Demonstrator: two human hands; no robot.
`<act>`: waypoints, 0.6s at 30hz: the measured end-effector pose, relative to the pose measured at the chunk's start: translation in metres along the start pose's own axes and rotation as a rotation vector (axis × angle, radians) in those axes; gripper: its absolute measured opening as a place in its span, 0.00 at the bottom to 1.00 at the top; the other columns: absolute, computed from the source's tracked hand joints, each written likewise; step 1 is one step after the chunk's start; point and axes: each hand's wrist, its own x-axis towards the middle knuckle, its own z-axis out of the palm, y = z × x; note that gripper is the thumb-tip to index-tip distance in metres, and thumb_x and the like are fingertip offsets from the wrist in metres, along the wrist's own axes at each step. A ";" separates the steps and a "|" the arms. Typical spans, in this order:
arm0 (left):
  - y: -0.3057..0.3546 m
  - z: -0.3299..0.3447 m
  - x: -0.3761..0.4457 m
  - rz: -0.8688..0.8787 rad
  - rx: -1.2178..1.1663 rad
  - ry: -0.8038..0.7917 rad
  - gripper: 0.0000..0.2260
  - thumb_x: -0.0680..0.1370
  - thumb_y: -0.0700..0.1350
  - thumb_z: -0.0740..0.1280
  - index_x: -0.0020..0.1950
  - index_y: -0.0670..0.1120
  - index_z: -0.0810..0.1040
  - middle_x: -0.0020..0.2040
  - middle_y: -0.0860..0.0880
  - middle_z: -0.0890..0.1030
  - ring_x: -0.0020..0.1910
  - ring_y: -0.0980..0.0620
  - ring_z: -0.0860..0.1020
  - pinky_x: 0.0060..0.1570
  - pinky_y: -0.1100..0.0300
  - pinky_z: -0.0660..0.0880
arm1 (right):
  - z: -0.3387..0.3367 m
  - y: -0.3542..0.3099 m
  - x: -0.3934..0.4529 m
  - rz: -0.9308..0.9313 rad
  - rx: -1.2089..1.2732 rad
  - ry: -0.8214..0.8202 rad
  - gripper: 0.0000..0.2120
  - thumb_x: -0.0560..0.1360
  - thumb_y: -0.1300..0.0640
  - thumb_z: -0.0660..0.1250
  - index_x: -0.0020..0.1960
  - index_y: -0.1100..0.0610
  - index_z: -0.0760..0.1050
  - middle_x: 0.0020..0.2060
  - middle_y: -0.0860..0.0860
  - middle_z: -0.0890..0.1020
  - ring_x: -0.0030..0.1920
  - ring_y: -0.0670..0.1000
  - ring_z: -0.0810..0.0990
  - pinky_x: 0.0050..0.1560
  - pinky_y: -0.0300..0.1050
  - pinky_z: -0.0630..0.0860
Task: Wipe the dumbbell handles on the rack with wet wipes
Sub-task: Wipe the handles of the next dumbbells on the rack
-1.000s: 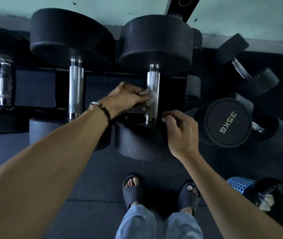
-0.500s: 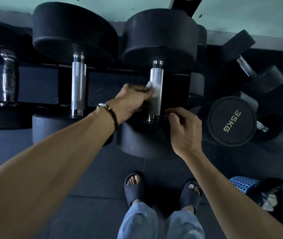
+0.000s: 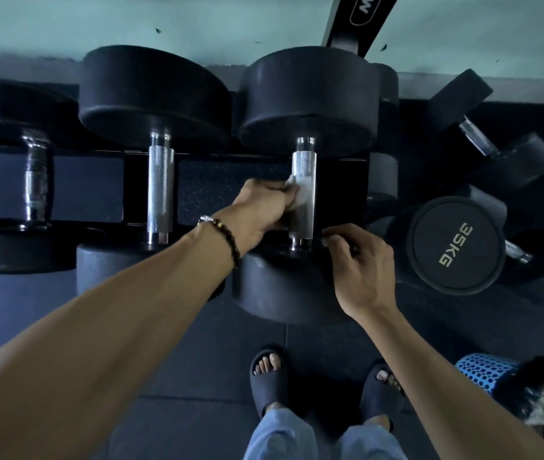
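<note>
Left hand slid wet wipe down handle.

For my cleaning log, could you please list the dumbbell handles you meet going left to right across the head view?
Dark worn handle → knurled silver handle → handle being wiped with the wet wipe in the left hand → floor dumbbell's handle.

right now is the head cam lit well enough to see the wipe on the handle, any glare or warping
Head view: dim and bluish, yet the white wipe in the left hand stands out on the shiny handle; mild glare near the handle's top; wide-angle lens bends the wall edge; the bag is murky.
</note>
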 end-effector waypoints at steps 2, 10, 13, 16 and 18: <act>0.015 0.006 0.016 -0.014 -0.161 0.043 0.05 0.80 0.41 0.67 0.47 0.44 0.83 0.43 0.45 0.85 0.45 0.47 0.83 0.47 0.53 0.81 | 0.001 0.003 0.000 0.020 -0.001 -0.014 0.15 0.73 0.53 0.58 0.46 0.54 0.84 0.34 0.44 0.81 0.37 0.48 0.78 0.38 0.44 0.70; 0.012 -0.001 0.004 -0.102 -0.168 -0.043 0.08 0.79 0.37 0.65 0.41 0.43 0.79 0.38 0.46 0.82 0.40 0.48 0.81 0.47 0.50 0.80 | 0.001 0.004 0.001 -0.005 0.016 -0.012 0.12 0.75 0.57 0.60 0.43 0.54 0.83 0.30 0.46 0.80 0.31 0.46 0.76 0.33 0.40 0.68; 0.031 0.008 0.025 -0.037 -0.225 0.050 0.06 0.81 0.39 0.65 0.44 0.42 0.79 0.42 0.45 0.84 0.45 0.47 0.82 0.51 0.51 0.80 | 0.001 0.003 0.001 0.039 -0.002 -0.022 0.17 0.73 0.52 0.56 0.46 0.54 0.83 0.38 0.47 0.84 0.39 0.47 0.80 0.40 0.46 0.74; 0.025 0.010 0.030 -0.107 -0.243 0.025 0.08 0.80 0.38 0.60 0.52 0.40 0.79 0.48 0.40 0.83 0.44 0.45 0.82 0.37 0.56 0.80 | 0.002 0.004 0.001 0.020 -0.001 -0.015 0.16 0.73 0.53 0.57 0.45 0.55 0.83 0.36 0.47 0.83 0.38 0.49 0.79 0.39 0.46 0.71; 0.005 0.003 0.018 -0.183 -0.150 -0.057 0.12 0.80 0.38 0.57 0.56 0.37 0.79 0.48 0.38 0.83 0.39 0.46 0.83 0.35 0.57 0.80 | 0.002 0.004 0.002 0.007 0.005 -0.016 0.15 0.73 0.53 0.58 0.43 0.55 0.83 0.32 0.46 0.81 0.35 0.48 0.77 0.37 0.44 0.68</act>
